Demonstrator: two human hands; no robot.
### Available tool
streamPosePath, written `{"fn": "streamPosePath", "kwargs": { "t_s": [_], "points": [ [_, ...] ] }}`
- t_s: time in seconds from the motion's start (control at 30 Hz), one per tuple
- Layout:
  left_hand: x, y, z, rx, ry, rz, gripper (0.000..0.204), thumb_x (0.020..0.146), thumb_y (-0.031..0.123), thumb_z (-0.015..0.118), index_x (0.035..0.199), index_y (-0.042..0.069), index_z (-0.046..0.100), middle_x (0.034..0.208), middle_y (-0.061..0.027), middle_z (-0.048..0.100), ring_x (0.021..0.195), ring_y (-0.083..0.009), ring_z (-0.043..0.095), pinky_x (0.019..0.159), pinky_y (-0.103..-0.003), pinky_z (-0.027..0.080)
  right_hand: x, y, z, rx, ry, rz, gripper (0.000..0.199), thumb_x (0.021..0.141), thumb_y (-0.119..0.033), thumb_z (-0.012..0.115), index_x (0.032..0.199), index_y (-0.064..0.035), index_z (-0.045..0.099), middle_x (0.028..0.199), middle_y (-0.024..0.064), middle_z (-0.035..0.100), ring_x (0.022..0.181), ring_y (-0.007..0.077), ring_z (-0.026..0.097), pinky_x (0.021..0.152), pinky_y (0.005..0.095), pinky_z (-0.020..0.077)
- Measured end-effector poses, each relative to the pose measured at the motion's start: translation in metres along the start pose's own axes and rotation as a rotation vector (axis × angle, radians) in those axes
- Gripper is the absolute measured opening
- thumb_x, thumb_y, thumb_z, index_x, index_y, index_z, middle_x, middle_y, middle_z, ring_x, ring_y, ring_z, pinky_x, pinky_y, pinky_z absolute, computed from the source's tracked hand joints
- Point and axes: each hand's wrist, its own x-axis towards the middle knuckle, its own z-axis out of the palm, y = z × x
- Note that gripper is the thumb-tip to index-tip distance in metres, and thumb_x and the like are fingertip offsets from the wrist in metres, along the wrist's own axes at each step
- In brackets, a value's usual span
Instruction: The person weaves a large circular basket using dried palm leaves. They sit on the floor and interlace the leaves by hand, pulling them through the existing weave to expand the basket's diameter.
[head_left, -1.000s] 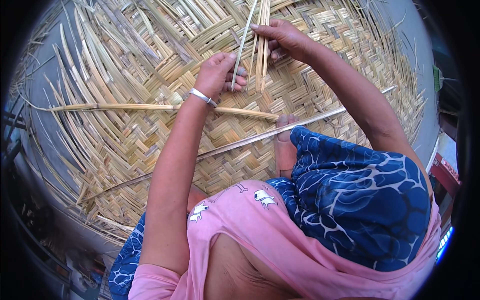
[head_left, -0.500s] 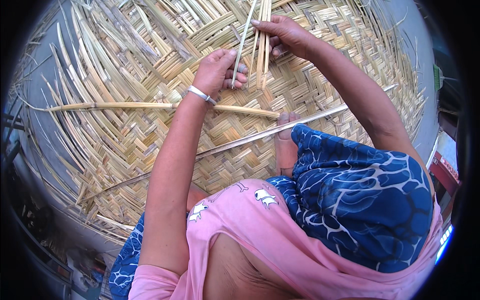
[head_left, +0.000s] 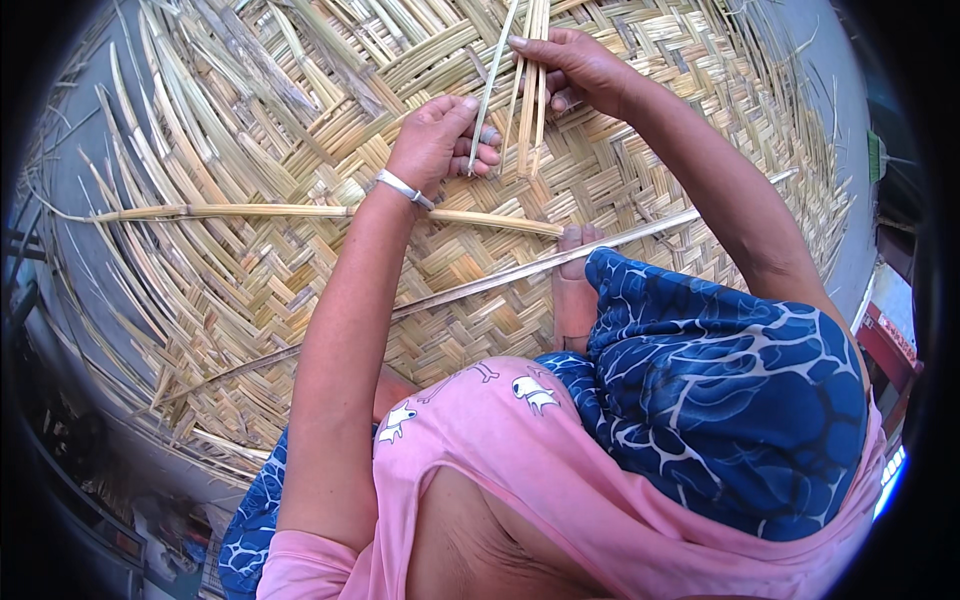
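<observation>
At twelve o'clock on the mat (head_left: pixel 250 260), your left hand (head_left: pixel 435 150) pinches one strip (head_left: pixel 492 85); your right hand (head_left: pixel 575 70) grips several strips (head_left: pixel 530 100); next, tuck it under.

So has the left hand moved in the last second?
Barely. The left hand sits at the same spot above the long cane lying across the mat, fingers on the upright strips.

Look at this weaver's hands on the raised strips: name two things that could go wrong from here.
1. The left hand pinches one thin strip while the right hand gathers several strips; a loose grip could let them spring back.
2. Loose strip ends fan out at the woven mat edge and may unravel.
</observation>
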Motion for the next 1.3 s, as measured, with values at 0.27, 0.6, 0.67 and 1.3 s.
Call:
{"fn": "streamPosePath", "kwargs": {
  "t_s": [0.27, 0.6, 0.67, 1.3],
  "points": [
    [0.0003, 0.0006, -0.0008, -0.007, -0.01, 0.001, 0.024, 0.092, 0.026, 0.051, 0.096, 0.003, 0.049, 0.079, -0.0111, 0.062, 0.06, -0.0147, 0.061, 0.051, -0.023, 0.052, 0.0005, -0.0008, -0.0007, -0.021, 0.003, 0.005, 0.033, 0.085, -0.037, 0.061, 0.09, -0.0051, 0.056, 0.07, 0.0048, 0.063, 0.05, 0.0071, 0.059, 0.039, 0.0164, 0.0477],
    [0.0008, 0.0005, -0.0006, 0.006, 0.003, -0.003, 0.025, 0.092, 0.026, 0.051, 0.098, 0.002, 0.048, 0.081, -0.0118, 0.061, 0.061, -0.0152, 0.062, 0.051, -0.023, 0.052, 0.0012, 0.0002, -0.0014, -0.025, 0.005, 0.012, 0.033, 0.085, -0.038, 0.06, 0.091, -0.0054, 0.057, 0.071, 0.0047, 0.064, 0.05, 0.0067, 0.059, 0.039, 0.0162, 0.0478],
    [0.0011, 0.0003, -0.0008, 0.002, 0.002, -0.003, 0.025, 0.092, 0.026, 0.051, 0.098, 0.002, 0.048, 0.081, -0.0119, 0.061, 0.061, -0.0154, 0.062, 0.051, -0.023, 0.052, 0.0012, 0.0001, -0.0009, -0.019, 0.009, 0.011, 0.033, 0.085, -0.037, 0.06, 0.092, -0.0053, 0.057, 0.071, 0.0044, 0.064, 0.05, 0.0066, 0.059, 0.039, 0.0163, 0.0479],
    [-0.0005, 0.0008, 0.0008, -0.002, 0.006, 0.005, 0.023, 0.093, 0.025, 0.05, 0.098, 0.003, 0.049, 0.08, -0.0113, 0.061, 0.061, -0.0154, 0.062, 0.051, -0.024, 0.052, -0.0005, -0.0006, -0.0005, -0.021, 0.005, -0.012, 0.031, 0.086, -0.036, 0.059, 0.091, -0.0046, 0.057, 0.072, 0.0047, 0.064, 0.051, 0.0063, 0.059, 0.04, 0.0162, 0.0487]
  ]
}}
